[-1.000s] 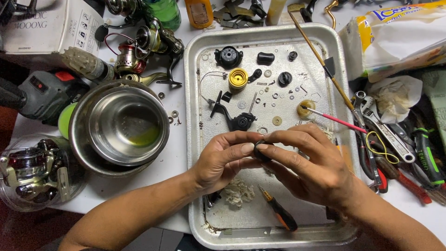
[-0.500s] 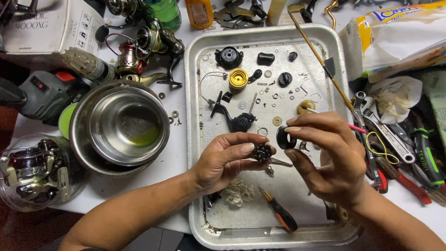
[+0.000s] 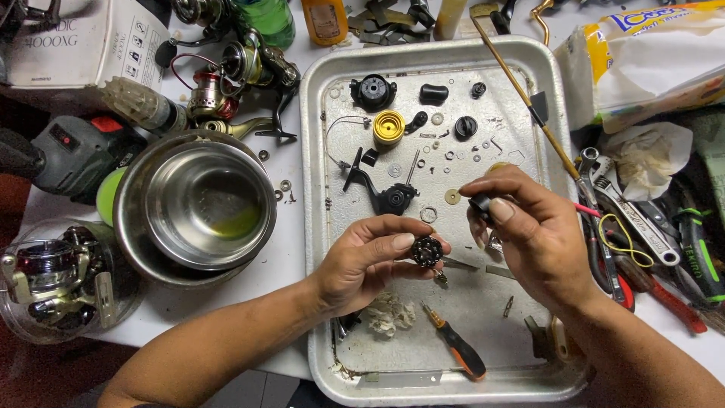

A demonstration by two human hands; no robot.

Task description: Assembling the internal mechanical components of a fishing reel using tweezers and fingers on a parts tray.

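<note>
Your left hand (image 3: pixel 370 261) pinches a small dark toothed gear part (image 3: pixel 427 251) between thumb and fingers, held above the shallow silver metal tray (image 3: pixel 317 227) on the table. Your right hand (image 3: pixel 529 234) grips a small black round knob (image 3: pixel 481 204) in closed fingers, near the gear but apart; an orange-handled screwdriver (image 3: pixel 455 349) lies in the tray below.

The tray (image 3: pixel 317 227) sits on the table (image 3: pixel 291 261). Left of the tray stands a bowl (image 3: pixel 198 204); further left, a jar (image 3: pixel 53 283). Right of the tray lie wrenches (image 3: pixel 627 208). In the tray lie a spool (image 3: pixel 390 126) and a screwdriver (image 3: pixel 453 349).
</note>
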